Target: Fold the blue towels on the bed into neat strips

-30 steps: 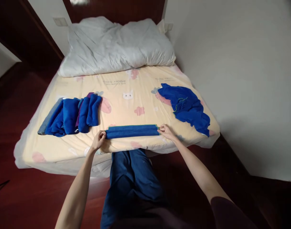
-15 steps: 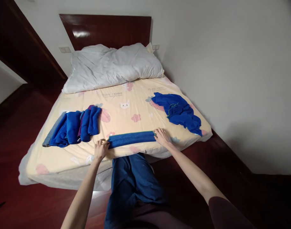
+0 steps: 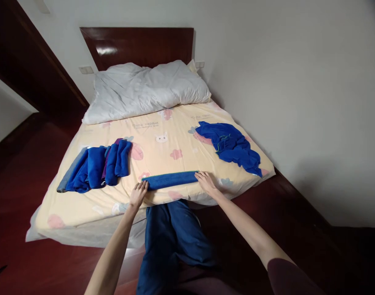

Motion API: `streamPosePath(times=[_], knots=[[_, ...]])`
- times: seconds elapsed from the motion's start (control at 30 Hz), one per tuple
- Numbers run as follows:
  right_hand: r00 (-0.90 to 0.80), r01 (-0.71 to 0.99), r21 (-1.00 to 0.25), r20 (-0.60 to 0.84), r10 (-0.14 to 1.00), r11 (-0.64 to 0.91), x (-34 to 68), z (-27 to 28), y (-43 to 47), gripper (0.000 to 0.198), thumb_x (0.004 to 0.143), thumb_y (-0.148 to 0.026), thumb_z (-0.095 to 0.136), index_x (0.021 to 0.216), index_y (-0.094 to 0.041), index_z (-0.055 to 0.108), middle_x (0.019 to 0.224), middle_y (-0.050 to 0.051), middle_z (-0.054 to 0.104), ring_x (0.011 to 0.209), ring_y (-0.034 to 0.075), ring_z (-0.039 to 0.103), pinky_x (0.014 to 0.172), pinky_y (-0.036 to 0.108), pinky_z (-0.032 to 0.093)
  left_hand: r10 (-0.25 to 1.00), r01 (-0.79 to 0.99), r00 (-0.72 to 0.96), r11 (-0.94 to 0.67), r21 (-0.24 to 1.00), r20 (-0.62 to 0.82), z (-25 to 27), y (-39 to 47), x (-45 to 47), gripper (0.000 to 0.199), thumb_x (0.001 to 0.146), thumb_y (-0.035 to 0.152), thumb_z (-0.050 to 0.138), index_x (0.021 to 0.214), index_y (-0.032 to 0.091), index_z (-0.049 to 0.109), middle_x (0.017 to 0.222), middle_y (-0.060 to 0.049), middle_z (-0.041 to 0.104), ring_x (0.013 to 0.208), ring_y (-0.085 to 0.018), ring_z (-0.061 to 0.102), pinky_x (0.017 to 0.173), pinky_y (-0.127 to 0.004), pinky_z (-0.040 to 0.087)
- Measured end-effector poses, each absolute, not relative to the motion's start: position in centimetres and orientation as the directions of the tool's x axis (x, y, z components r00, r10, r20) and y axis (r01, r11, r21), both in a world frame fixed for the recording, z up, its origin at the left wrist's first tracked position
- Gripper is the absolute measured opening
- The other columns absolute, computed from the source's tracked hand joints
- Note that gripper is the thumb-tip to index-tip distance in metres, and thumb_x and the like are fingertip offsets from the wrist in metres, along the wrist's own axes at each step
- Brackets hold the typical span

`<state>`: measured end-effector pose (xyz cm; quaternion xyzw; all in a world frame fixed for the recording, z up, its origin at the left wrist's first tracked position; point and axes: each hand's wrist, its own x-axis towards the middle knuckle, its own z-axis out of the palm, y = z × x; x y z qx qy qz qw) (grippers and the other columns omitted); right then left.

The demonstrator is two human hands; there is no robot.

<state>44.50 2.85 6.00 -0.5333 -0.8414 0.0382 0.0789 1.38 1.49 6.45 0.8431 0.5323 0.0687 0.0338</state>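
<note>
Bed: the surface; I'm working just inside its near edge.
Heap: loose blue cloth, crumpled by the right edge; I'd keep my forearm off it.
Bundles: row of rolled cloths, toward the left edge, apart from my left hand.
Strip: folded blue cloth, flat, roughly parallel to the near edge, green trim along its far side. To do this well, I'd load both ends evenly, square the layers, keep the middle from bowing.
Left hand: fingers close together over the strip's left end, touching.
Right hand: fingers slightly curled on the right end, touching.
Thumbs: hidden; can't tell pinch from press. Strip spans between both sets of fingertips.
</note>
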Motion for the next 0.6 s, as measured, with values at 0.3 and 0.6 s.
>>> streamPosePath(times=[0.3, 0.6], knots=[[-0.192, 0.730, -0.632, 0.175, 0.966, 0.259, 46.9, 4.7, 1.9, 0.040, 0.079, -0.012, 0.054, 0.113, -0.025, 0.070, 0.108, 0.007, 0.072, 0.109, 0.026, 0.061, 0.096, 0.046, 0.050, 0.972, 0.748, 0.226, -0.218, 0.627, 0.067, 5.2, -0.1, -2.0, 0.049, 0.077, 0.017, 0.047, 0.122, 0.020, 0.065, 0.120, -0.011, 0.072, 0.112, -0.028, 0.068, 0.099, -0.044, 0.054], [0.098, 0.504, -0.863, 0.046, 0.994, -0.010, 45.9, 2.7, 4.7, 0.036, 0.085, -0.060, 0.054, 0.079, -0.024, 0.054, 0.075, 0.003, 0.064, 0.076, 0.021, 0.063, 0.071, 0.031, 0.054, 0.989, 0.664, -0.144, 0.082, 0.744, 0.019, 4.8, 3.2, -0.7, 0.045, 0.086, 0.048, 0.052, 0.120, 0.018, 0.055, 0.091, -0.010, 0.073, 0.081, -0.028, 0.071, 0.077, -0.041, 0.056]])
